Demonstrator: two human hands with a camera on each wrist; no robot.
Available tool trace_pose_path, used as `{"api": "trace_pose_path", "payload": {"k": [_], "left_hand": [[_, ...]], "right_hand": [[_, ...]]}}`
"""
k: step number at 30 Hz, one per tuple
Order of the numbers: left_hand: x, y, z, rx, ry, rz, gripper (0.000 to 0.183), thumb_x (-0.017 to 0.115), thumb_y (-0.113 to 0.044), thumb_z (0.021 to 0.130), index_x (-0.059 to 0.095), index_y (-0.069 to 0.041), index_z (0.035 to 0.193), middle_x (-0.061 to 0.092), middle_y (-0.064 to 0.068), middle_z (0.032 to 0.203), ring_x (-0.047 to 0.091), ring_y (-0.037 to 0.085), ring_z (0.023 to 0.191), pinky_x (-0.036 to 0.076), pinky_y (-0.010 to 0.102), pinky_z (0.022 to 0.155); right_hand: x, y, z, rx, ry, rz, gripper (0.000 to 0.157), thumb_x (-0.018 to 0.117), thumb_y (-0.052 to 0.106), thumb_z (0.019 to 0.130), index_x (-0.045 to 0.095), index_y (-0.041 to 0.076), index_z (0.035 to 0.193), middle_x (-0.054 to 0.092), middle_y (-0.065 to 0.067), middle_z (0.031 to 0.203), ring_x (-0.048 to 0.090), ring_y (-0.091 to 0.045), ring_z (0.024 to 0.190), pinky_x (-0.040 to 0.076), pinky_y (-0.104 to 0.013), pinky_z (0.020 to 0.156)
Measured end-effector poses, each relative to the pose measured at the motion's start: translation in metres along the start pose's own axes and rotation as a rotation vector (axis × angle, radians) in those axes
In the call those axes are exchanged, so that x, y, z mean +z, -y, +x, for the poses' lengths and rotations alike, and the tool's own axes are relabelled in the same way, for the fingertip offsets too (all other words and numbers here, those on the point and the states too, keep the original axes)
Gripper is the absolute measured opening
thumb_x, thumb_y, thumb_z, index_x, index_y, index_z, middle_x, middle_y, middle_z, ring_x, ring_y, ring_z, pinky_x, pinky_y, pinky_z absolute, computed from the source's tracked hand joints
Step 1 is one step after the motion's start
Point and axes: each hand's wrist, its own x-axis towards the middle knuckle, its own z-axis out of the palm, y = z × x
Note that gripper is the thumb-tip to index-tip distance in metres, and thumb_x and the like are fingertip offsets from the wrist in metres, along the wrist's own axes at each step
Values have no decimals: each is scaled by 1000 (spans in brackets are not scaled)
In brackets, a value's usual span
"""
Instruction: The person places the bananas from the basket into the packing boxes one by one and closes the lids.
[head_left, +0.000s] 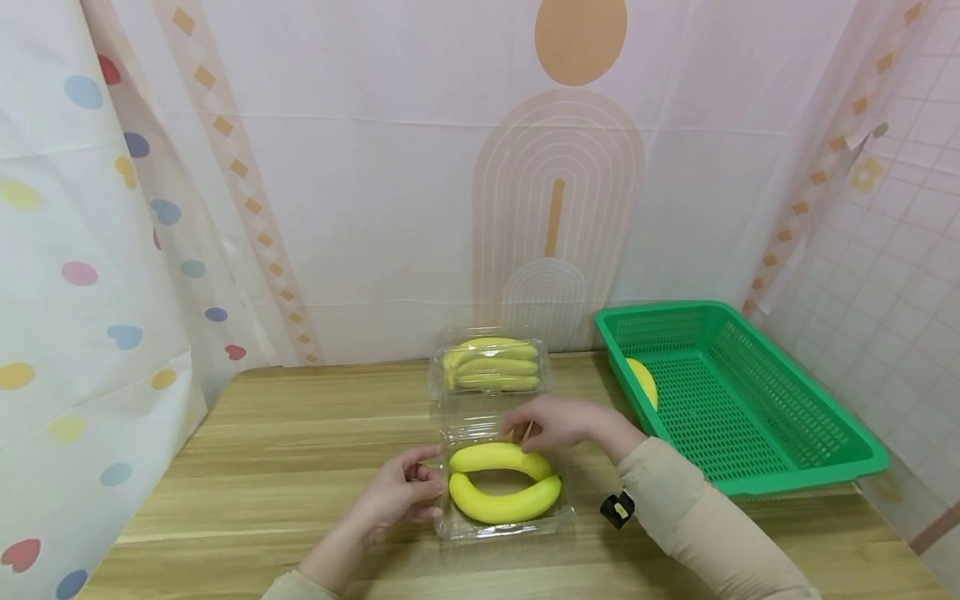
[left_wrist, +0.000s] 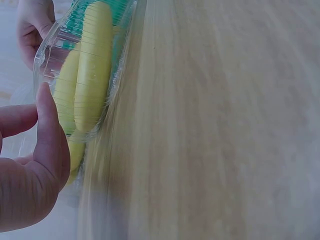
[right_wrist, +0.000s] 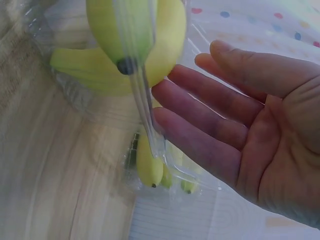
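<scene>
A clear plastic box (head_left: pixel 506 533) stands on the table with two yellow bananas (head_left: pixel 504 500) lying curved toward each other in it. At its left side, my left hand (head_left: pixel 401 492) pinches the rim between thumb and finger. My right hand (head_left: pixel 558 425) is over the box's far right part, its fingers beside the farther banana (head_left: pixel 495 457). In the right wrist view, the right hand's fingers (right_wrist: pixel 200 135) are loosely extended near the clear plastic edge, and the palm holds nothing. The left wrist view shows bananas (left_wrist: pixel 95 65) through the ribbed plastic wall.
Behind the box, another clear plastic box (head_left: pixel 543 371) holds several bananas (head_left: pixel 495 365). A green perforated basket (head_left: pixel 750 417) stands at the right, with one banana (head_left: pixel 642 383) against its left wall. A small black object (head_left: pixel 617 509) shows by the right sleeve. Patterned curtain closes off the back.
</scene>
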Motion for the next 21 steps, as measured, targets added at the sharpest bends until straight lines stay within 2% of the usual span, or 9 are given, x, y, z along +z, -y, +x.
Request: {"api": "trace_pose_path", "payload": {"k": [11,21], "left_hand": [[0,0,0,3,-6,-6,69,64,8,88,27,15,147,51,9,94,55,15,79,62,26,66],[0,1,0,-2,-20,-11,70,65,9,87,28,14,147,51,10,96,55,17,83,62,28,68]], "right_hand": [[-5,-5,-7,-10,-53,56,37,67,10,94,62,1,130,69,-5,104,64,-11,91,55,-24,83],[-15,2,-19,-68,-137,85,42,67,7,94,57,0,134,67,-13,107,64,-14,93,56,-26,84]]}}
